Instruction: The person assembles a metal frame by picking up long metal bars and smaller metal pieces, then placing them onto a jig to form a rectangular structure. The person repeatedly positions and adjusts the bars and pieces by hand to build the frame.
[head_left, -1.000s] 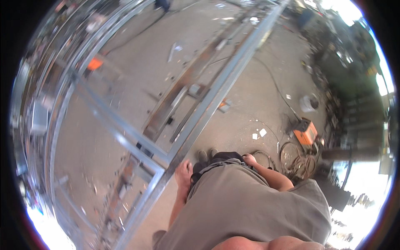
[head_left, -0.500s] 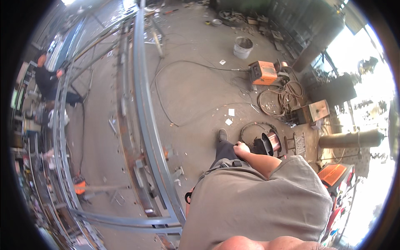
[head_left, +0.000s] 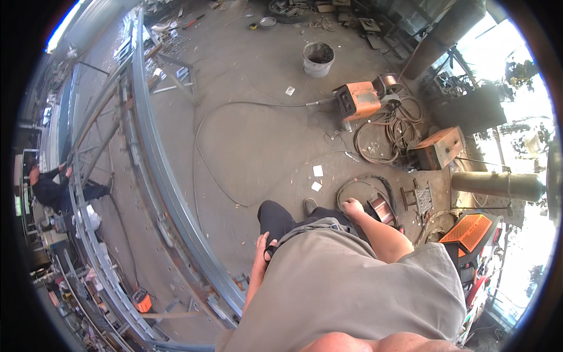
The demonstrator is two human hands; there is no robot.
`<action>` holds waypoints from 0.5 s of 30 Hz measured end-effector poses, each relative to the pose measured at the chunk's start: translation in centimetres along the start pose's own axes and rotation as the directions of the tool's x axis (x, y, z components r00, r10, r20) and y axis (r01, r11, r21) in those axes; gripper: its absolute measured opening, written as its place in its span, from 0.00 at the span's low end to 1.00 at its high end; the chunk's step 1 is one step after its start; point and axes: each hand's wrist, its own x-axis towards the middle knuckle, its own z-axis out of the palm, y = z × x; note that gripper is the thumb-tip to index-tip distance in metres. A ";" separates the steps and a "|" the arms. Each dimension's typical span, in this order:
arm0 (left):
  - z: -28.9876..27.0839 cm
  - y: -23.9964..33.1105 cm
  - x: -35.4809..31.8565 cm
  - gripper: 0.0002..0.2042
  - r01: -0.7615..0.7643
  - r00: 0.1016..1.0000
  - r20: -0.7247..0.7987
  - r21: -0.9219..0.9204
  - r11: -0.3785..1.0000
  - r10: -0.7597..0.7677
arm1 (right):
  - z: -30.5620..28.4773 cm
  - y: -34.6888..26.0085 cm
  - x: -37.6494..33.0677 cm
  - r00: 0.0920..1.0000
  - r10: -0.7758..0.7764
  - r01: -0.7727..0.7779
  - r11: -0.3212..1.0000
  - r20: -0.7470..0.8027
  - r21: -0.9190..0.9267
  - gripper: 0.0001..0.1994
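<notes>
My left hand (head_left: 261, 251) hangs beside my left thigh, fingers stretched out and holding nothing I can see. A black band (head_left: 270, 251) circles that wrist. The long grey steel frame (head_left: 176, 211) stands to the left of it, apart from the hand. My right hand (head_left: 352, 207) is loosely closed in front of my right hip, and nothing shows sticking out of it. Beyond its fingers, on the floor, lie a spool of copper-coloured wire (head_left: 382, 210) and a loop of dark cable (head_left: 368, 178); I see no contact with either.
An orange wire feeder (head_left: 359, 100) with coiled cable (head_left: 381, 144) stands ahead right, near a white bucket (head_left: 318, 60). A cable (head_left: 202, 132) loops over the floor. At right are an orange box (head_left: 441, 148) and a gas cylinder (head_left: 498, 185). A co-worker (head_left: 50, 188) stands far left.
My left hand has come into fuller view beside my thigh, and my left leg has swung forward. The steel frame has shifted left in view. My right hand has moved slightly right, still closed.
</notes>
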 end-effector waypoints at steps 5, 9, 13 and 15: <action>-5.5 8.4 13.1 0.33 0.042 0.991 0.124 -0.007 0.999 -0.041 | -2.2 -3.4 3.9 0.999 0.044 -0.043 0.994 0.005 -0.100 0.19; -11.4 13.4 26.6 0.32 0.070 0.973 0.218 0.034 0.997 -0.076 | -1.9 -6.7 6.8 0.999 -0.042 0.037 0.950 -0.009 -0.311 0.23; -17.3 19.1 37.7 0.32 0.014 0.951 0.305 0.109 0.994 -0.047 | -0.7 -11.6 7.8 0.967 0.254 -0.256 0.951 -0.035 -0.175 0.27; -19.3 21.4 41.2 0.33 0.011 0.921 0.381 0.186 0.982 -0.083 | -0.3 -14.4 8.4 0.959 0.279 -0.281 0.959 -0.044 -0.034 0.28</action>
